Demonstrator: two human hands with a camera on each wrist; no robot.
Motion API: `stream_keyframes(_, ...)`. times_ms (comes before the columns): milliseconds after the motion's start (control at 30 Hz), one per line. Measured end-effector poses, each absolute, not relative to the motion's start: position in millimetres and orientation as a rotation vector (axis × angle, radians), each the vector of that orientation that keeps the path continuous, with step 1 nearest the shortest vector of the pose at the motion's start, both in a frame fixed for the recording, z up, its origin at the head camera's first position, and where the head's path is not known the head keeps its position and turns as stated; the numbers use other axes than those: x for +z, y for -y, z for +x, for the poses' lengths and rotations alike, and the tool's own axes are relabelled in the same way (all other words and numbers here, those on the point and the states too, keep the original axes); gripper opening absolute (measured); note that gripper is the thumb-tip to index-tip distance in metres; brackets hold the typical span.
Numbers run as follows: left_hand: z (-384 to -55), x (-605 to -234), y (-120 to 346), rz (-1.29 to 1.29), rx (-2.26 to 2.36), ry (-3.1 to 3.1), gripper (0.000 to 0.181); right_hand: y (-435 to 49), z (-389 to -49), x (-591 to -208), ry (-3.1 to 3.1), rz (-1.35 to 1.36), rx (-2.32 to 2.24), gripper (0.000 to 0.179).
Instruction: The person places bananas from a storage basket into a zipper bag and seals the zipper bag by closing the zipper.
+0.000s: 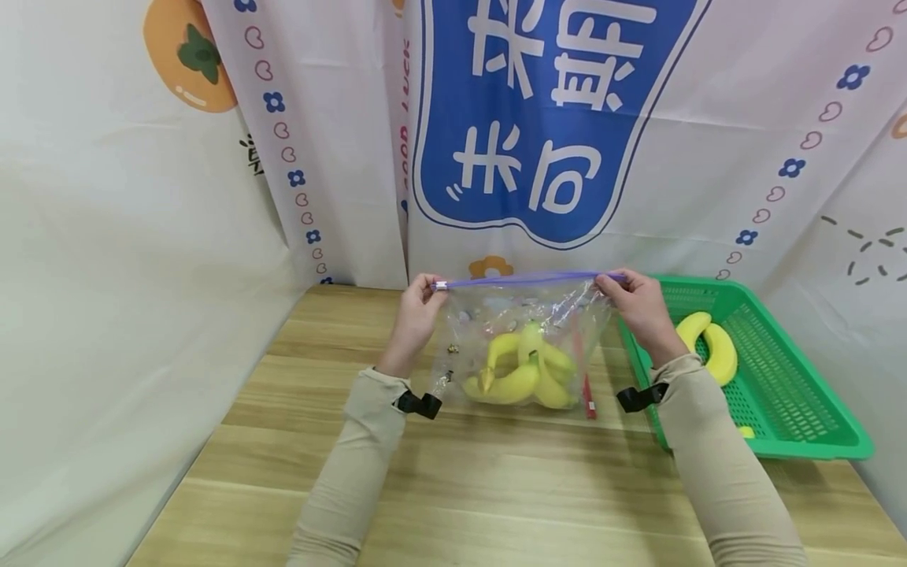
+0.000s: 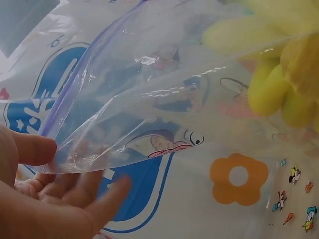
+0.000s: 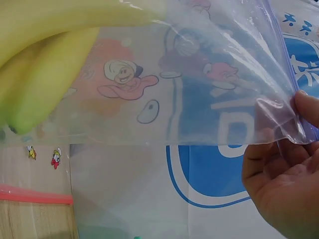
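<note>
A clear zip bag (image 1: pixel 464 323) with a purple top strip and cartoon prints hangs upright between my hands. Several yellow bananas (image 1: pixel 513 386) lie bunched at its bottom. My left hand (image 1: pixel 411 323) pinches the top left corner, beside the white slider (image 1: pixel 440 285). At the opposite corner, my right hand (image 1: pixel 643 309) grips the strip between thumb and fingers. In the left wrist view, the left thumb (image 2: pixel 37 149) presses the bag's edge while other fingers spread below. The right wrist view shows the right thumb (image 3: pixel 306 107) on the purple strip.
Another clear bag with a red strip (image 1: pixel 589 398) lies on the wooden table (image 1: pixel 283 441), partly behind the held one. To the right stands a green basket (image 1: pixel 815 394) with bananas (image 1: pixel 721 354) in it. A printed white cloth (image 1: pixel 347 157) hangs behind the table.
</note>
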State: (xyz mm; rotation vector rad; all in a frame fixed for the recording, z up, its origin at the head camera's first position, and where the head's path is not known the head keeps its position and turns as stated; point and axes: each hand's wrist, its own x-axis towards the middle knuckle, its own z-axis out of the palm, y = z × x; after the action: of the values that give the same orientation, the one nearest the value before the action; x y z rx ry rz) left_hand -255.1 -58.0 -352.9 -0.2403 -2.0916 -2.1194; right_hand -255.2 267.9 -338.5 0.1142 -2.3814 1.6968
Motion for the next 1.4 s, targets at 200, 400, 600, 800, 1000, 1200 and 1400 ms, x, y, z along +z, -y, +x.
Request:
stream_keyframes(200,-257,-354,53,-0.17,-2.176,2.019,0.009,-271,-256,-339,2.371,0.11,1.676,0.035)
stream_keyframes(400,-254,-355,52,-0.173,-2.268,1.882,0.008,-273,-257,-341,2.384,0.115,1.653,0.031)
stream_keyframes(600,-251,-357,49,-0.178,-2.253,1.888,0.008,-270,-256,-336,2.448,0.105,1.527,0.032)
stream_keyframes(800,-247,-355,43,-0.16,-2.247,1.875,0.009,-243,-251,-332,2.413,0.215,1.057,0.024)
stream_keyframes(1000,-247,-355,36,-0.14,-2.25,1.823,0.009,-202,-244,-325,2.22,0.49,0.809,0.016)
stream_keyframes(1200,-247,-357,33,-0.134,-2.263,1.783,0.008,-168,-238,-317,2.275,0.736,0.871,0.022)
stream_keyframes(1400,-246,-357,32,-0.174,-2.304,1.773,0.009,-141,-243,-311,2.336,0.889,0.823,0.021)
